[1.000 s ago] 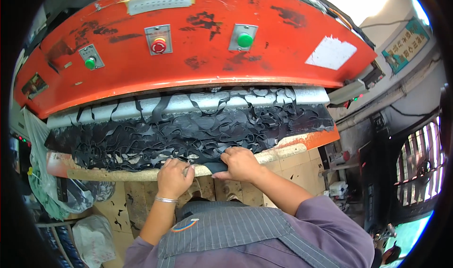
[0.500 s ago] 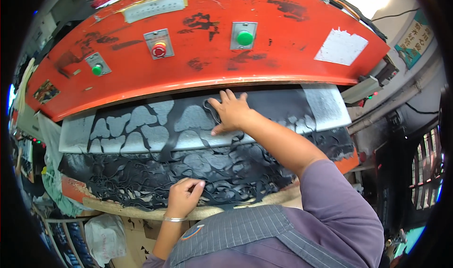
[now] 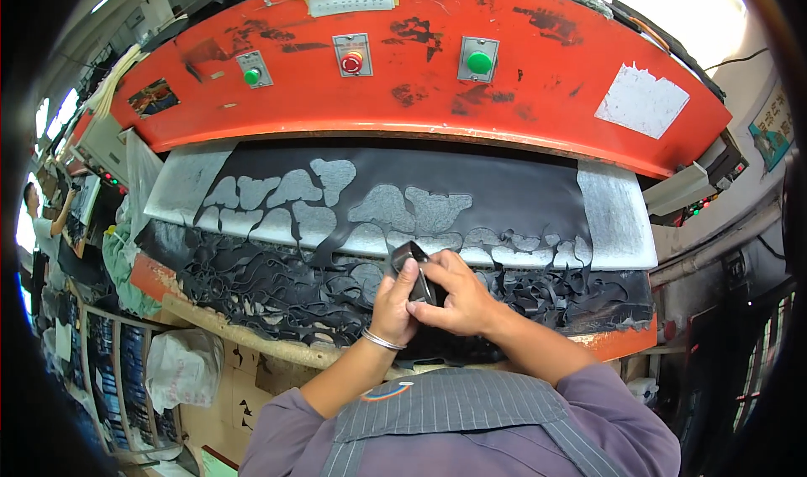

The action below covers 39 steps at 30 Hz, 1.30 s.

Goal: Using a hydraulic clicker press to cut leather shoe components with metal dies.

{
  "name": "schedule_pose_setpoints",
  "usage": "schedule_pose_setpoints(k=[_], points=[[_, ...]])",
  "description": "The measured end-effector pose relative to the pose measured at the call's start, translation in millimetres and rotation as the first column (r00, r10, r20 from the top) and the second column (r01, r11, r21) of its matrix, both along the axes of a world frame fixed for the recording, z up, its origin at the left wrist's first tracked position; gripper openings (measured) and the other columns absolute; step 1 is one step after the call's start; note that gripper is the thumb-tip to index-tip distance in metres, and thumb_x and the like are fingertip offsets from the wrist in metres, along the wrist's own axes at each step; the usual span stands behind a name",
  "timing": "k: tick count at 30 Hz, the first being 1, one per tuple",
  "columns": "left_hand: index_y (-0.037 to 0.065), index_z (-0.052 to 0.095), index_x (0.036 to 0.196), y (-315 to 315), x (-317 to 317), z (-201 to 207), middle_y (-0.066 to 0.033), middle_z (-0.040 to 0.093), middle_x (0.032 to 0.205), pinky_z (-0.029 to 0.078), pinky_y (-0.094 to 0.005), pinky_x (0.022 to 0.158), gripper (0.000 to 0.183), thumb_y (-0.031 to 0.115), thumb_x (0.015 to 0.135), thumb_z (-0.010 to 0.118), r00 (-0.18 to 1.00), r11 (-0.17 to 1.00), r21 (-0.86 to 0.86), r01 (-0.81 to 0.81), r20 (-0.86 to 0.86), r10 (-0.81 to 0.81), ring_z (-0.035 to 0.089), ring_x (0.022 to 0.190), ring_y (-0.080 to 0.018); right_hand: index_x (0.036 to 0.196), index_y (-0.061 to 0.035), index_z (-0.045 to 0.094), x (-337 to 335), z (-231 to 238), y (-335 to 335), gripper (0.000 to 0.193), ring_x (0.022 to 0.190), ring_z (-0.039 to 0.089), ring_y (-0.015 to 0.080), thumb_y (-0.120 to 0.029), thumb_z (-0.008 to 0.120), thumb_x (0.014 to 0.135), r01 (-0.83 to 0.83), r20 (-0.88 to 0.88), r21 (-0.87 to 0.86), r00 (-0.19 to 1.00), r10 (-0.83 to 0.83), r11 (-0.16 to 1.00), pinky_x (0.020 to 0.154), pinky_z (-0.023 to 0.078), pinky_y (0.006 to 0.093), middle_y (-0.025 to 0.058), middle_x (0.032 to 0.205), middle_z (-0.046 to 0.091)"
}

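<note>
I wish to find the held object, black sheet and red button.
Held object (image 3: pixel 408 252): head view, on its upper end.
Black sheet (image 3: pixel 504 193): head view, uncut right part.
Red button (image 3: pixel 351 62): head view, its cap.

Fingers (image 3: pixel 450 275) of the left hand (image 3: pixel 393 310) and right hand (image 3: pixel 464 299) cover much of the black object (image 3: pixel 407 251) — its lower end cannot be made out. The far edge of the black sheet (image 3: pixel 504 183) is hidden under the red machine (image 3: pixel 420 103). The lower edge crops the purple shirt (image 3: pixel 471 456); the co-worker (image 3: pixel 44 230) is too small to read.
</note>
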<state>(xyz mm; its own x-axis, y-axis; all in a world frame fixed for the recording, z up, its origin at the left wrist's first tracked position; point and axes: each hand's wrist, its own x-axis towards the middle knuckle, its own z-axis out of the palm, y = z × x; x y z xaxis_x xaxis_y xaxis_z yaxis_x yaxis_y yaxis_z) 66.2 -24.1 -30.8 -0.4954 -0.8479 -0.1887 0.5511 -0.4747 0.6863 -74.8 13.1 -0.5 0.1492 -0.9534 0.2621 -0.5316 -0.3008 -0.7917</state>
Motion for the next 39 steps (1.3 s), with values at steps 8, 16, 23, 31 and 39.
schedule_pose_setpoints(k=[8,16,23,31,39], points=[[-0.001,0.057,0.114,57.1,5.2,7.5,-0.0105,0.065,0.102,0.053,-0.0338,0.082,0.052,0.047,0.097,0.048,0.987,0.989,0.096,-0.115,-0.104,0.125,0.065,0.092,-0.0193,0.111,-0.0006,0.060,7.5,-0.8,51.2,0.047,0.107,0.045,0.0287,-0.033,0.068,0.078,-0.076,0.301,0.009,0.951,0.070,0.997,0.096,0.036,0.0403,0.0180,0.111,0.050],[0.007,0.052,0.090,84.2,184.5,-44.9,-0.0109,0.062,0.086,0.051,-0.0487,0.087,0.044,0.050,0.098,0.043,0.461,0.486,0.297,-0.822,-0.153,0.874,0.062,0.092,-0.0306,0.117,0.0008,0.056,-8.8,-11.9,51.0,0.052,0.105,0.052,0.0396,-0.044,0.051,0.091,0.175,-0.359,0.331,0.932,-0.048,0.927,0.094,0.040,0.0445,0.0261,0.110,0.055],[0.009,0.052,0.088,222.8,262.3,-93.5,-0.0079,0.058,0.079,0.052,-0.0491,0.075,0.044,0.052,0.096,0.047,-0.136,-0.155,0.590,-0.792,0.076,0.988,0.058,0.074,-0.0277,0.130,-0.0037,0.051,-104.2,-11.4,54.1,0.046,0.109,0.056,0.0398,-0.020,0.057,0.088,-0.044,-0.782,0.178,0.600,0.169,0.983,0.092,0.044,0.0440,0.0230,0.119,0.059],[0.012,0.034,0.139,495.3,363.9,-118.8,-0.0133,0.045,0.138,0.043,-0.0565,0.091,0.075,0.067,0.088,0.043,-0.842,-0.830,0.351,-0.434,0.171,0.512,0.046,0.121,-0.0313,0.133,-0.0052,0.047,-101.4,-7.2,5.3,0.062,0.125,0.045,0.0373,0.002,0.055,0.072,-0.702,-0.888,0.251,0.108,0.448,0.667,0.104,0.037,0.0457,0.0179,0.131,0.050],[0.014,0.032,0.142,532.4,457.5,-216.6,-0.0140,0.045,0.140,0.047,-0.0458,0.094,0.051,0.035,0.097,0.040,-0.552,-0.617,0.159,-0.771,0.319,0.771,0.052,0.117,-0.0318,0.129,-0.0060,0.051,-55.0,-23.6,-12.6,0.056,0.110,0.054,0.0268,-0.010,0.059,0.073,-0.810,-0.843,0.283,0.044,0.535,0.513,0.091,0.042,0.0385,0.0103,0.114,0.059]])
